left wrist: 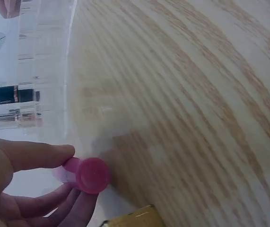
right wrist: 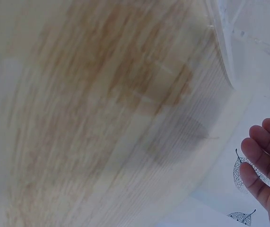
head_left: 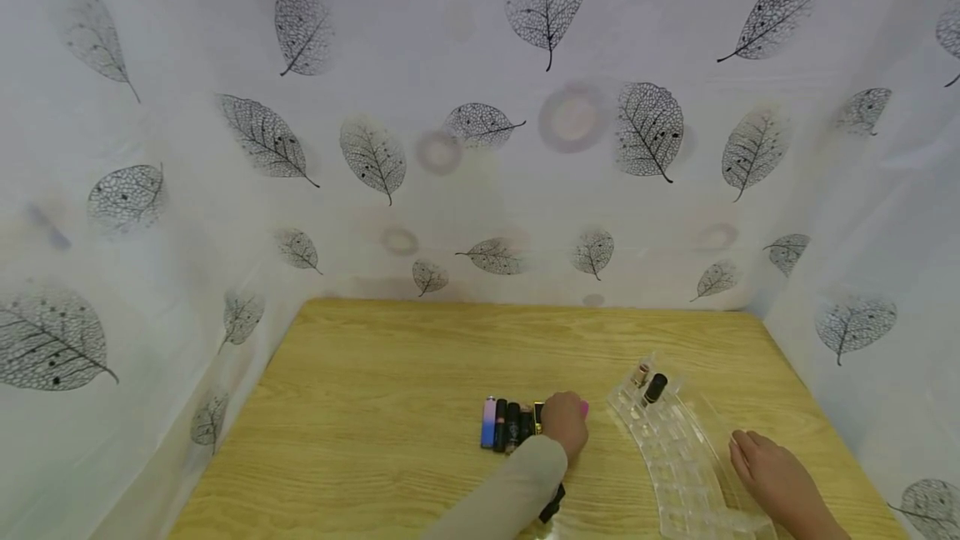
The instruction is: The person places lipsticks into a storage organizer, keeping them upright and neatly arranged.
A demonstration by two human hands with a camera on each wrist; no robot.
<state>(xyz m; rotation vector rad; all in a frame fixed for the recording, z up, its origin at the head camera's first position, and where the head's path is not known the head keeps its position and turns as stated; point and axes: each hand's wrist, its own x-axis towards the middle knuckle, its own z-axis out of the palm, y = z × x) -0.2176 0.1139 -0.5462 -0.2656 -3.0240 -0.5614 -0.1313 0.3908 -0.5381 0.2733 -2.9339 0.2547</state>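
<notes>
My left hand (head_left: 566,423) pinches a pink lipstick tube (left wrist: 93,175) between thumb and fingers, its round end facing the camera in the left wrist view. This hand is at the right end of a row of lipsticks, among them a pink-and-blue one (head_left: 489,423) and a black one (head_left: 513,423). To the right stands a clear, curved lipstick organizer (head_left: 663,457). A black lipstick (head_left: 656,388) and a smaller clear-and-gold one (head_left: 640,374) stand in its far end. Beside the organizer's right side, my right hand (head_left: 776,473) holds nothing, its fingers loosely bent.
A black item (head_left: 552,504) lies on the wood-grain table (head_left: 375,373), partly behind my left sleeve. Close to the pink tube is a gold-coloured case (left wrist: 135,218). Leaf-patterned white sheeting (head_left: 480,198) encloses the table at the back and both sides.
</notes>
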